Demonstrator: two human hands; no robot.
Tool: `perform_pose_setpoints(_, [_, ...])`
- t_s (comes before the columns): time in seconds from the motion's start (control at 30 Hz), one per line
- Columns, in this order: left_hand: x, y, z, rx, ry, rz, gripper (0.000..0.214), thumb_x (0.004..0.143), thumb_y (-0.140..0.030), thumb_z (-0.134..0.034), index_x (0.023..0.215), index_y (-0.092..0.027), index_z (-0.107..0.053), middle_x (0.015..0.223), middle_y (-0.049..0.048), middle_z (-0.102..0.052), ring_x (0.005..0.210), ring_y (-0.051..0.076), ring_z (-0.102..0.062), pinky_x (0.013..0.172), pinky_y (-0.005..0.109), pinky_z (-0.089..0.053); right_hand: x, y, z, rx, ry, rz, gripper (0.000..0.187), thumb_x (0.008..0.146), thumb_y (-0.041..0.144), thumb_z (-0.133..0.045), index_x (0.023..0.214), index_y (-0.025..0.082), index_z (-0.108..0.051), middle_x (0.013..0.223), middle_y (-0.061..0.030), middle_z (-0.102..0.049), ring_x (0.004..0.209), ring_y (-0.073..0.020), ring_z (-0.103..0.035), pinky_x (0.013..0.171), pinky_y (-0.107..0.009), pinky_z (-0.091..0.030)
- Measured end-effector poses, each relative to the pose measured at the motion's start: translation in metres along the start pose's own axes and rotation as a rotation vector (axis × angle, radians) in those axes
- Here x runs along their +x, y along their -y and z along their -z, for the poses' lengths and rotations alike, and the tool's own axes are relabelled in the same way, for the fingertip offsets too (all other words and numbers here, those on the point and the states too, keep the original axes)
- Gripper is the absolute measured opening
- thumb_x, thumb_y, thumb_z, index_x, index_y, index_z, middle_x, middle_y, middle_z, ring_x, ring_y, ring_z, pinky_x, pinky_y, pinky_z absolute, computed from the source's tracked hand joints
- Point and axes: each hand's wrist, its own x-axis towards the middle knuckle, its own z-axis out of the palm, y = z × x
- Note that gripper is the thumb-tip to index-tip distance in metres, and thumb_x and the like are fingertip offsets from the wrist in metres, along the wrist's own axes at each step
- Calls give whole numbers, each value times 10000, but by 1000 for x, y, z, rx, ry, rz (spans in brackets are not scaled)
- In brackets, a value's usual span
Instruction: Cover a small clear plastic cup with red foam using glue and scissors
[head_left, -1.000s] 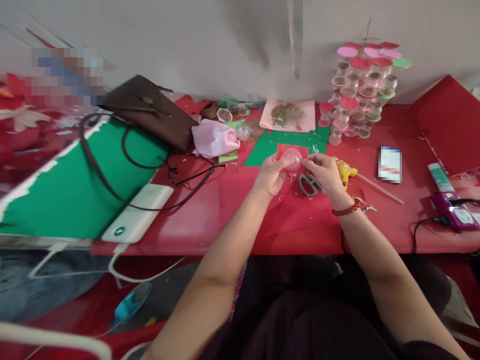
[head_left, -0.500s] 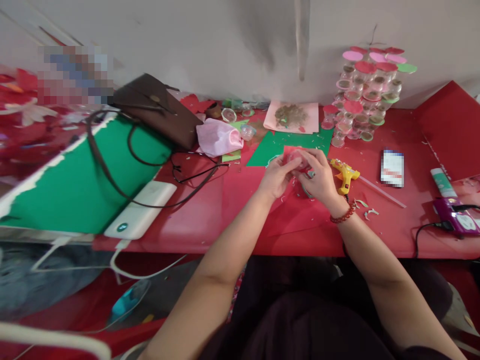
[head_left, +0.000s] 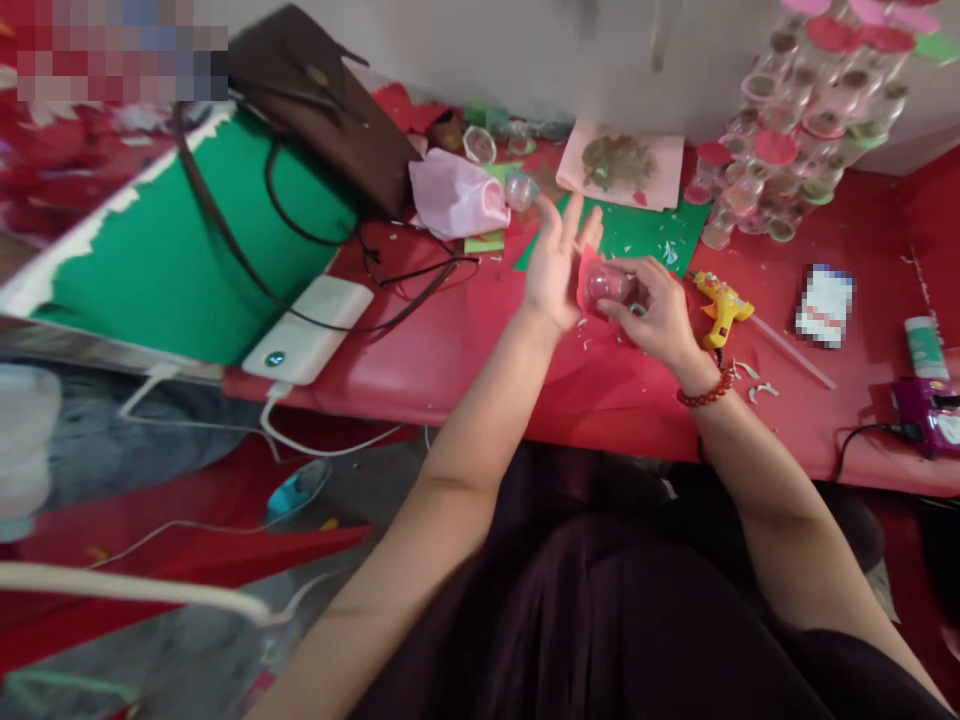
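My right hand (head_left: pixel 652 308) grips a small clear plastic cup (head_left: pixel 606 286), tilted on its side. A piece of red paper (head_left: pixel 586 278) lies against the cup's left end. My left hand (head_left: pixel 556 262) is open beside it, palm up with fingers spread; whether it touches the paper I cannot tell. Beneath both hands lies red paper (head_left: pixel 525 330) on the red table. To the right of my right hand rests a yellow glue gun (head_left: pixel 723 308) with a clear glue stick (head_left: pixel 795 352) behind it.
A stack of clear cups with coloured discs (head_left: pixel 810 130) stands at the back right. At the left are a brown bag (head_left: pixel 322 110), a white power bank (head_left: pixel 309 330) and a pink cloth (head_left: pixel 454 194). A phone (head_left: pixel 825 306) and a purple power adapter (head_left: pixel 930 412) lie at the right.
My hands were together around the cup and red paper. Now my left hand has opened away to the left, and my right hand holds the cup tilted sideways. The camera view has shifted.
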Motion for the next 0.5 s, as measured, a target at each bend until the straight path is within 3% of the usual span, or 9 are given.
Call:
perform_pose_setpoints(0.1, [2, -19, 35, 22, -119, -39, 691, 1045, -706, -126, 1558, -347, -418, 1443, 60, -610, 1502, 297, -496, 1141, 576, -407, 2, 15, -5, 34, 96, -13, 399, 832, 370, -772, 1213, 259, -730, 1125, -67, -727, 937, -224, -661, 911, -420, -556])
perform_pose_setpoints(0.23, [-21, -50, 68, -14, -183, -179, 621, 948, -766, -470, 1451, -408, -539, 1503, -8, -606, 1567, 275, -403, 1252, 493, -368, 6, 37, -38, 46, 244, 14, 335, 818, 347, -794, 1136, 251, -757, 1122, -68, -750, 993, -242, -678, 980, -438, -544])
perform_pose_setpoints(0.33, [-47, -61, 77, 60, -208, -222, 664, 885, -768, -580, 1388, -334, -589, 1555, -8, -575, 1567, 305, -379, 1296, 486, -298, 8, 47, -68, -46, 334, 65, 291, 859, 282, -749, 1147, 238, -753, 1093, -76, -748, 1008, -255, -678, 980, -436, -544])
perform_pose_setpoints(0.43, [-65, -60, 88, 161, -162, -191, 782, 876, -804, -527, 1383, -211, -577, 1530, 75, -600, 1534, 306, -414, 1301, 496, -260, 7, 50, -88, -218, 464, 45, 271, 874, 236, -731, 1141, 201, -762, 1058, -107, -724, 931, -263, -681, 929, -443, -551])
perform_pose_setpoints(0.5, [-70, -56, 98, 218, -133, -150, 820, 890, -820, -467, 1390, -179, -575, 1501, 108, -621, 1520, 301, -438, 1292, 496, -271, 5, 51, -96, -326, 498, 63, 302, 863, 284, -772, 1136, 157, -765, 1121, -160, -710, 1013, -315, -668, 985, -498, -529])
